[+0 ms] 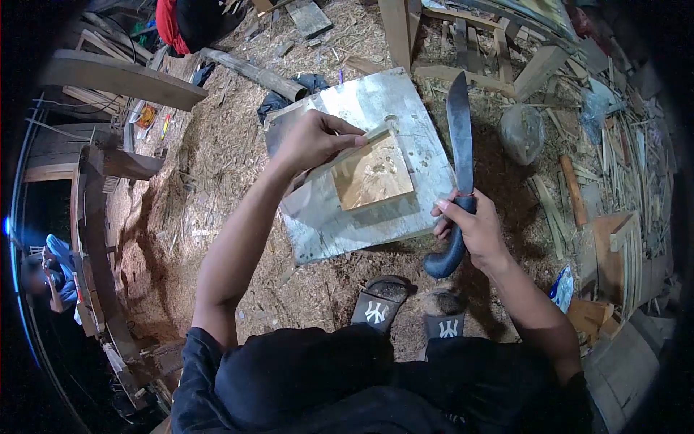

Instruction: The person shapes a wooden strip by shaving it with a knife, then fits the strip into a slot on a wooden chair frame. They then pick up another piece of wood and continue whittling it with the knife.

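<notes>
My right hand [473, 228] is wrapped round the dark, curved handle of a machete [460, 134], whose broad blade points up and away from me. A square, light-brown wooden piece [374, 177] with a raised edge rests on a worn, pale board [325, 235]. At its far left edge, the thumb and fingers of my left hand [322, 141] are closed on the rim. Part of that rim is hidden under my fingers. The blade stands to the right of the wooden piece, apart from it.
Wood shavings [210, 188] cover the ground. A round pole [256, 72] and a dark plastic bag [271, 105] lie beyond the board. On the right are a clear plastic bag [520, 134] and wood scraps [557, 217]. My sandals [379, 304] are close below; another person [58, 271] is at far left.
</notes>
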The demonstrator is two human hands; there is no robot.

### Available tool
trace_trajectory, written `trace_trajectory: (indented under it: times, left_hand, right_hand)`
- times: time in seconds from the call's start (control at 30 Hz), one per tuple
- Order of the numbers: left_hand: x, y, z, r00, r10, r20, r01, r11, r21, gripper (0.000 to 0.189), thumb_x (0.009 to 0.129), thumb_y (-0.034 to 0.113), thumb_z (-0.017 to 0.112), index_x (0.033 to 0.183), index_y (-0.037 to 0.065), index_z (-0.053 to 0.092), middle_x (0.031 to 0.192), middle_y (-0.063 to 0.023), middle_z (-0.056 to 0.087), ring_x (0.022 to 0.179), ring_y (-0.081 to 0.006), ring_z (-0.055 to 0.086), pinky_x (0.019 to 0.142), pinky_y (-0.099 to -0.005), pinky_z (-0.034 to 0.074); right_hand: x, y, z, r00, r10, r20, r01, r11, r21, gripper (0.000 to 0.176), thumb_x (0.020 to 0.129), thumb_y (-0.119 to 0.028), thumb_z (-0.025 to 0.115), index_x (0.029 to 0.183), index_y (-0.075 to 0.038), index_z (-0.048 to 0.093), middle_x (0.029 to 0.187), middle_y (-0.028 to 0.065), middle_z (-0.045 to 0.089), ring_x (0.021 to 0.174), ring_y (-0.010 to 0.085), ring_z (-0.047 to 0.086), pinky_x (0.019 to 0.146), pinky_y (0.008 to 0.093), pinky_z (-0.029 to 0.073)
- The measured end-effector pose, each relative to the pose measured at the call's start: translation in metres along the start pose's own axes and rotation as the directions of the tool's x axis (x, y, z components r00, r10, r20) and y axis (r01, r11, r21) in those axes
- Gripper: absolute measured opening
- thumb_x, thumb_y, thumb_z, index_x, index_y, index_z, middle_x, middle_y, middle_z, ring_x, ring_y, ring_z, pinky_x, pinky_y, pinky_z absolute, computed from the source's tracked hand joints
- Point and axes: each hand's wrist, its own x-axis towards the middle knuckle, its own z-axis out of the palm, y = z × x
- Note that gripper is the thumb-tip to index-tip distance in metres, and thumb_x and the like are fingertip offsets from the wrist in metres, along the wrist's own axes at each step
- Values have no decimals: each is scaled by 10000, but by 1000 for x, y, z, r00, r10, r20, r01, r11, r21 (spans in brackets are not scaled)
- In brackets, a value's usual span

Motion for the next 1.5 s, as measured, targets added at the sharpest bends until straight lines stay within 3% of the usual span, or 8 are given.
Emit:
trace_trajectory:
  times: [0.13,0.33,0.53,0.77,1.03,1.27,1.33,1.5]
  left_hand:
    - [0,-1,3,999,51,-11,-51,999,13,311,835,276,795,1028,36,751,730,5,679,605,-49,537,556,-242,440]
    - [-6,-10,-11,994,110,-1,-109,990,-90,281,895,253,733,1059,26,731,807,-12,680,669,-42,535,583,-230,419]
    - [-20,-45,-33,988,149,-47,-156,964,-215,287,944,240,669,1077,-12,707,874,-56,695,731,-92,618,675,-260,515]
    - [-71,-103,-51,979,-68,-190,-27,888,-459,402,1051,302,472,1057,-36,691,840,-59,669,703,-114,609,659,-272,508]
    - [-105,-92,-21,972,-167,-165,87,908,-410,284,989,222,598,1122,-23,652,810,-58,655,621,-79,556,576,-231,463]
    - [-109,-93,-11,938,-153,-312,-27,863,-504,208,932,129,667,1080,-15,645,757,-19,617,621,-84,548,557,-247,447]
    - [-111,-87,-15,910,-184,-370,-114,749,-652,195,935,118,658,1071,-21,648,764,-35,612,630,-97,551,555,-248,441]
    - [-124,-56,-42,821,-68,-566,-336,744,-577,199,949,61,618,1095,-68,658,745,-67,617,589,-124,538,538,-264,425]
  right_hand:
    - [2,3,1,1000,-4,-1,4,1000,-8,146,922,-84,637,979,-25,516,861,141,669,624,183,668,538,298,532]
    - [3,5,1,1000,-4,13,4,1000,-16,144,924,-96,637,971,-25,520,856,137,667,622,181,667,537,296,530]
    - [3,6,1,1000,13,8,-13,999,-43,148,921,-102,642,965,-26,523,853,139,668,625,181,667,540,295,529]
    - [1,2,3,999,25,-28,-26,998,-61,171,917,-116,655,993,-36,524,850,128,668,621,174,663,541,285,521]
    - [1,3,11,998,-3,-58,-1,998,-63,176,927,-135,660,990,-42,525,830,115,659,604,169,655,542,283,516]
    - [0,3,10,997,1,-77,-7,997,-81,149,933,-114,642,981,-35,526,818,119,656,597,171,656,535,283,514]
    - [0,4,10,998,-27,-61,22,997,-73,144,931,-102,638,983,-32,523,814,119,656,592,173,655,525,287,513]
    - [-4,2,8,998,5,-69,-7,1000,-28,145,927,-96,643,972,-28,522,808,116,652,580,174,649,515,289,510]
